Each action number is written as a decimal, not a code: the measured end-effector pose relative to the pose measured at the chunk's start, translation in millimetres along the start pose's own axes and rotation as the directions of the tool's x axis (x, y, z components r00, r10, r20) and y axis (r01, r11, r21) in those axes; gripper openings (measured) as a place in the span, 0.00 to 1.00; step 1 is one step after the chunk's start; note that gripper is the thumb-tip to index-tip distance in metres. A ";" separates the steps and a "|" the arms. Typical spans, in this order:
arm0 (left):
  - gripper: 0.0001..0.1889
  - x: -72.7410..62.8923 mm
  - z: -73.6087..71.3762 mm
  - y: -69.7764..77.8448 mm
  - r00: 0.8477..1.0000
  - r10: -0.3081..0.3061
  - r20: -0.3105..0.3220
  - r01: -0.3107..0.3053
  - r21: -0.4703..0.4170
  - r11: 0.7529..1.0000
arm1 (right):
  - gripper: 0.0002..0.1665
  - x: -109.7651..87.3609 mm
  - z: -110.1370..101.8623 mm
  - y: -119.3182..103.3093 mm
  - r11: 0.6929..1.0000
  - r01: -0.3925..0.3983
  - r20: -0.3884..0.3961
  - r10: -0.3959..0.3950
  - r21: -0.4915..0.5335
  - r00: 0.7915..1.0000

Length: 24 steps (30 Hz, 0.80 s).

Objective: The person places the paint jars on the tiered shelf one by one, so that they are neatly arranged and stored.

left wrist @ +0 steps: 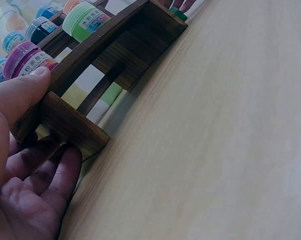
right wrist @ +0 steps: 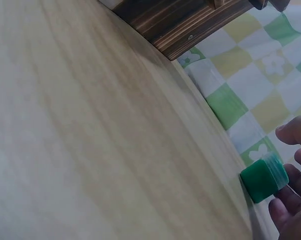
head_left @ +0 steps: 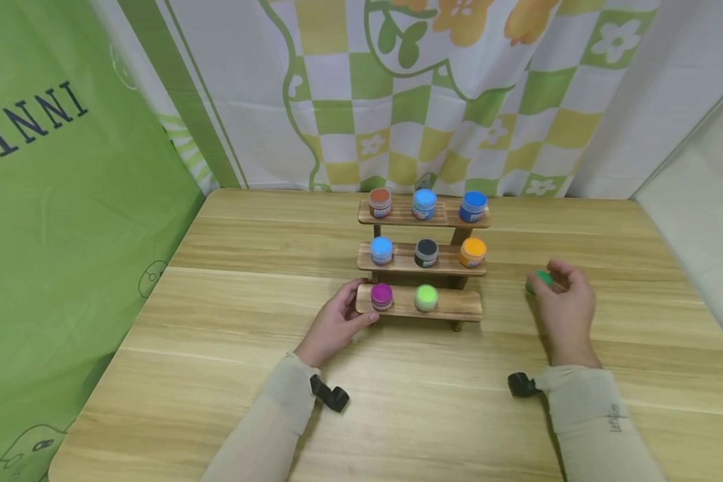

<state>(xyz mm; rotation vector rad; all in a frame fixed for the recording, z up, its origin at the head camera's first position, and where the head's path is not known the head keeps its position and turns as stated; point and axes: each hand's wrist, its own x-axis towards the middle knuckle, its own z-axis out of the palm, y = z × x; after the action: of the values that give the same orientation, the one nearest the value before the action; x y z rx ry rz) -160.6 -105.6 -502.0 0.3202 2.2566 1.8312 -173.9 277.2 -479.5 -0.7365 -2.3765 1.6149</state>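
A three-tier wooden display stand (head_left: 452,304) holds small paint jars. My left hand (head_left: 337,321) grips the left end of its lowest tier, thumb on top beside the purple jar (left wrist: 28,60) and fingers curled under the shelf. To the right of the stand, my right hand (head_left: 569,311) is around a small green paint jar (right wrist: 263,180) low at the tabletop. In the right wrist view the thumb (right wrist: 295,131) stands apart from that jar, while the other fingers are close along its lid side. A lime-green jar (head_left: 426,298) sits mid-shelf on the lowest tier.
The middle tier carries light blue (head_left: 381,250), black (head_left: 426,252) and orange (head_left: 472,252) jars. Brown (head_left: 380,203), light blue (head_left: 424,204) and dark blue (head_left: 472,207) ones stand on top. Behind the wooden table (head_left: 422,408) hangs a checkered curtain (head_left: 373,87); green fabric (head_left: 54,201) hangs left.
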 end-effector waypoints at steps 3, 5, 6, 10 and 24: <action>0.37 -0.2 -0.2 0.7 1.000 -0.001 -0.002 0.001 0.007 1.000 | 0.36 1.4 0.4 2.6 1.000 -0.002 0.006 0.002 -0.008 1.000; 0.37 -0.4 -0.4 0.7 1.000 0.000 -0.001 0.000 0.003 1.000 | 0.36 2.4 0.6 4.4 1.000 -0.005 0.013 0.005 -0.016 1.000; 0.37 -0.5 -0.4 0.7 1.000 0.001 0.000 -0.001 -0.001 1.000 | 0.37 2.6 0.6 5.3 1.000 -0.010 0.018 0.010 -0.018 1.000; 0.37 -0.4 -0.6 -0.2 1.000 0.002 0.003 -0.002 -0.008 1.000 | 0.39 3.2 0.4 8.2 0.999 -0.028 0.041 0.029 -0.034 0.999; 0.37 0.4 -1.0 -0.5 1.000 0.001 0.004 -0.001 0.006 1.000 | 0.38 3.4 -0.1 11.8 0.996 -0.014 -0.005 0.014 -0.087 1.000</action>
<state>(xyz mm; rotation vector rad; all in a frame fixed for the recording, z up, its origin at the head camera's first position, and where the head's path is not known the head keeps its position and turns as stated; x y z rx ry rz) -161.3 -106.4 -502.2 0.3252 2.2605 1.8230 -173.2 282.4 -490.6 -0.7732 -2.4580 1.5217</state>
